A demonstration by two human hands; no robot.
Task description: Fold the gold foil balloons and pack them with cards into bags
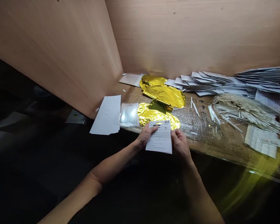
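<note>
While a printed card (pixel 159 137) is held above the front edge of the tabletop, at lower centre of the frame, it is gripped along its left side by the left hand (pixel 147 134) and along its right side by the right hand (pixel 180 143). Flat gold foil balloons (pixel 163 96) are heaped just beyond the card, the nearest partly overlapped by it in view. Clear plastic bags (pixel 128 114) and white sheets (pixel 106 114) are stacked to the left. Fanned printed cards (pixel 207 83) lie along the far wall, upper right. White sticks in a clear bag (pixel 242 110) rest at right, on the plastic-covered cardboard tabletop (pixel 200 130).
</note>
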